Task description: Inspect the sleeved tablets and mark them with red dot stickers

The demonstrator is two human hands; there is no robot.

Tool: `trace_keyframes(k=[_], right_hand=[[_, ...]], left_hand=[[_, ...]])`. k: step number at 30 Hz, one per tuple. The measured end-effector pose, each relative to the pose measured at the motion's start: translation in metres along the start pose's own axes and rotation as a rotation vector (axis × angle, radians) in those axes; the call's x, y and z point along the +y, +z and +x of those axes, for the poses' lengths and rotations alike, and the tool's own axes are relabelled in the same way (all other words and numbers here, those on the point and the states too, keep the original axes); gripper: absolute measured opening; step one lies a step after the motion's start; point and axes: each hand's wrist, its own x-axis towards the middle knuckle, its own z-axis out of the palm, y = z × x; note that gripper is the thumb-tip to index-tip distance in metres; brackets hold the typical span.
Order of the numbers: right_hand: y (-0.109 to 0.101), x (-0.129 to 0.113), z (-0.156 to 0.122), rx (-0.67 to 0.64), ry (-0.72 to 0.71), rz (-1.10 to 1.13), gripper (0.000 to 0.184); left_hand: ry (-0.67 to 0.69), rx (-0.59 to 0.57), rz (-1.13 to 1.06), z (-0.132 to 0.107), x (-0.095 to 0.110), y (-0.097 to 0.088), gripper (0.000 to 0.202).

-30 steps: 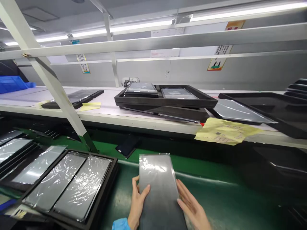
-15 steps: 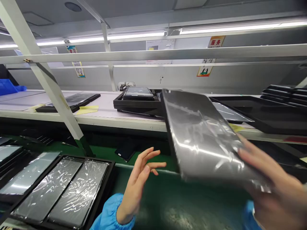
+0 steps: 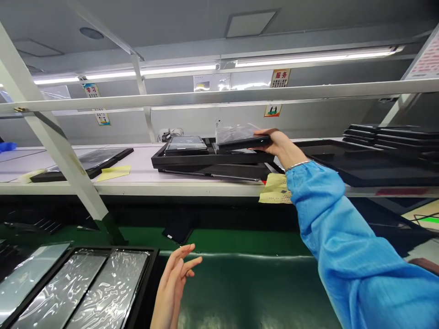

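Note:
My right hand point(image 3: 278, 145) reaches up to the shelf, its fingers around the right end of a flat dark panel in clear plastic film point(image 3: 240, 138). The panel is held over the right part of a black tray point(image 3: 212, 160); whether it touches the tray I cannot tell. Another film-covered panel point(image 3: 187, 143) lies in the tray's left part. Low in the middle, my left hand point(image 3: 174, 278) is empty, fingers stretched and apart. Beside it at the lower left, a black tray point(image 3: 146, 292) holds film-wrapped panels point(image 3: 111, 288) side by side.
A white upright post point(image 3: 68, 151) and a horizontal rail point(image 3: 212, 95) cross in front of the shelf point(image 3: 144, 155). Yellow paper point(image 3: 276, 188) hangs at the shelf edge. Stacked black trays point(image 3: 387, 137) stand at the right. A dark panel point(image 3: 179, 230) lies on the green surface below.
My right hand has carried the film-covered panel away from me, up to the tray on the shelf. My left hand has moved a little down and left, still empty. The view has shifted.

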Motion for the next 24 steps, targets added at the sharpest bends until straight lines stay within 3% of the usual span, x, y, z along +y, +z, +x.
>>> trace_keyframes(k=[3,6,8,11,13,14,17,20,24], right_hand=[[0.013,0.003,0.010,-0.020,0.059,-0.015,0.025],[0.009,-0.003,0.015,0.059,0.042,-0.049,0.026],[-0.001,-0.012,0.009,0.160,-0.053,-0.152,0.033],[-0.019,-0.032,-0.029,0.272,-0.355,-0.356,0.042],[-0.025,-0.044,-0.075,0.267,-0.556,-0.378,0.039],[-0.025,-0.048,-0.104,0.232,-0.598,-0.359,0.042],[-0.010,-0.045,-0.201,0.093,-0.677,-0.281,0.058],[0.021,-0.024,-0.308,-0.075,-0.489,-0.171,0.060],[0.054,0.000,-0.453,-0.270,0.023,-0.064,0.058]], left_hand=[[-0.003,0.048,-0.006,0.015,-0.013,-0.008,0.050],[0.000,0.064,-0.006,0.028,-0.030,-0.013,0.052],[0.032,0.071,0.029,0.039,-0.044,-0.018,0.053],[0.134,0.104,0.228,0.074,-0.069,-0.033,0.053],[0.179,0.151,0.483,0.111,-0.086,-0.045,0.052],[0.173,0.177,0.661,0.133,-0.093,-0.051,0.051],[0.042,0.274,0.850,0.200,-0.113,-0.062,0.043],[-0.125,0.318,0.973,0.250,-0.133,-0.068,0.045],[-0.273,0.377,1.055,0.283,-0.157,-0.077,0.048]])
